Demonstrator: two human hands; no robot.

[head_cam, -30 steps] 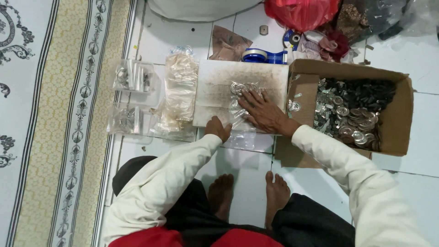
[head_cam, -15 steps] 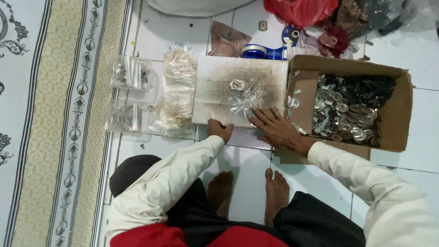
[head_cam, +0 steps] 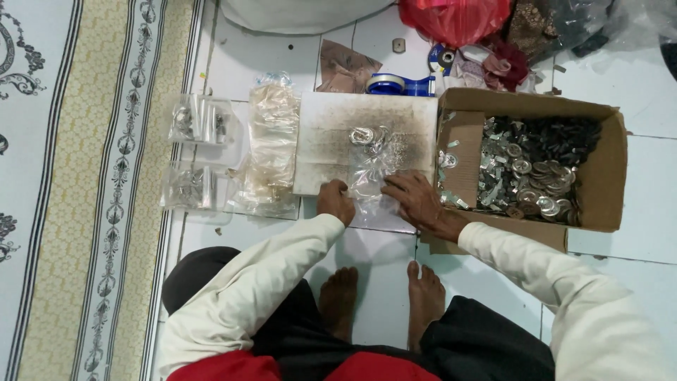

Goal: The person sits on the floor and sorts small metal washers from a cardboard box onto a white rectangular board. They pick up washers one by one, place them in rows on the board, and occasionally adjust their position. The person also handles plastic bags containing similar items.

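— Biggest down? Cardboard box (head_cam: 599, 204) of metal pieces at right, stained white board (head_cam: 331, 134) beside it.
— And smaller? Clear plastic bag (head_cam: 374, 180) on board's near edge, pinned flat under right hand (head_cam: 416, 201); left hand (head_cam: 336, 202) pinching its corner.

One cardboard box (head_cam: 599, 176), two hands (head_cam: 337, 201)

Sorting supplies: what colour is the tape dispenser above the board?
Blue, the tape dispenser shows clearly in the head view.

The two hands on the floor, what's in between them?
In the head view, a clear plastic bag lies between the left hand and the right hand, with small silvery metal pieces at its far end, on a stained white board.
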